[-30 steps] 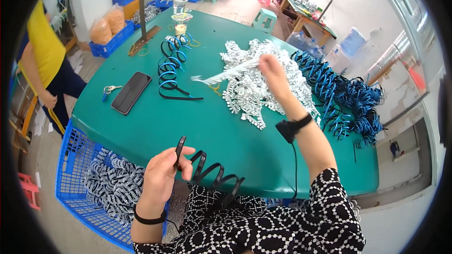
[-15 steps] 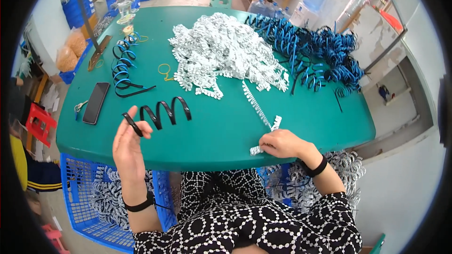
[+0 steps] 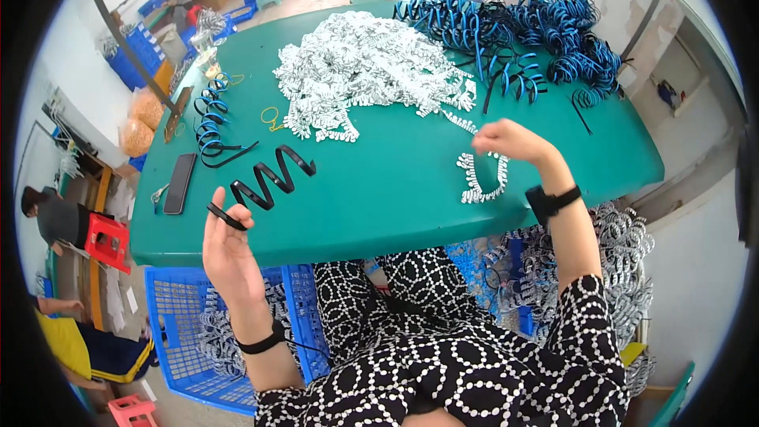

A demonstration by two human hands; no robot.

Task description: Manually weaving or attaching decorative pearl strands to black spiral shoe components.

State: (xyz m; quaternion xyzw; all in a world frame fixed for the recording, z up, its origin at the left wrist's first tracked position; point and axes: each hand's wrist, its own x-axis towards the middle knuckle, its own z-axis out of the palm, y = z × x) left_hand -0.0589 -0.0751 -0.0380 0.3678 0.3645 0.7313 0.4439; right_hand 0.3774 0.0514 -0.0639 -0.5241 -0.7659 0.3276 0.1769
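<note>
A black spiral strip (image 3: 275, 190) hangs in open coils over the near left of the table, its near end looped about the fingers of my left hand (image 3: 231, 245). The fingers of that hand are bent round this end, palm turned up. To the right, my right hand (image 3: 514, 141) is closed, slightly blurred, on a white toothed strip (image 3: 501, 182). This strip curls below the hand, and another length of it runs from the hand's far side to the white pile. What lies between the right fingertips is hidden.
On the green table (image 3: 379, 190) lie a heap of white toothed strips (image 3: 364, 71), a mass of blue-and-black coils (image 3: 545, 39), a single blue-black coil (image 3: 210, 119), a phone (image 3: 180, 183) and scissors (image 3: 160, 194). A blue basket (image 3: 182, 300) stands below. People are at the left.
My right hand has moved away from me and to the right, and the white strip now curls below it. My left hand keeps the black spiral. The view has shifted somewhat.
</note>
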